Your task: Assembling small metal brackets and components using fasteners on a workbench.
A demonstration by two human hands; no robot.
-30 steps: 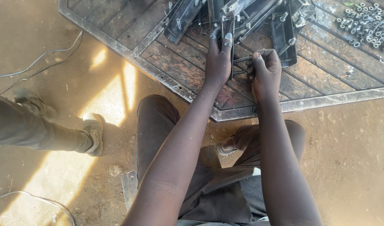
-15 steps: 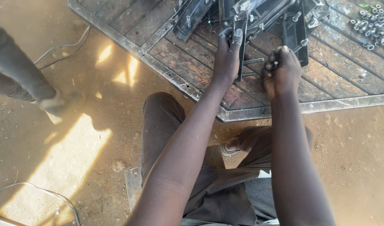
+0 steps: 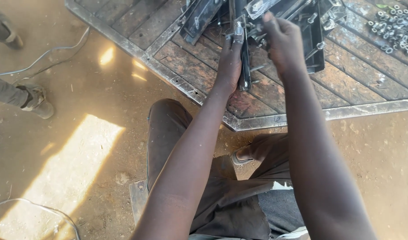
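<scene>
Two hands worked one black metal bracket over a rusted steel frame.
Left hand (image 3: 229,66) fingers gripped the upright bracket (image 3: 244,58); right hand (image 3: 281,42) fingers curled at its top, contents hidden. One pile of nuts (image 3: 395,29) lay on the frame (image 3: 301,116); one boot (image 3: 37,102) stood apart.

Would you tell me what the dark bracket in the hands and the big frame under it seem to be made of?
The bracket held by the left hand looks like steel painted black, with bare grey glints at its top edge. The frame looks like unpainted steel bars, grey at the rim and brown with rust on its panels.
</scene>
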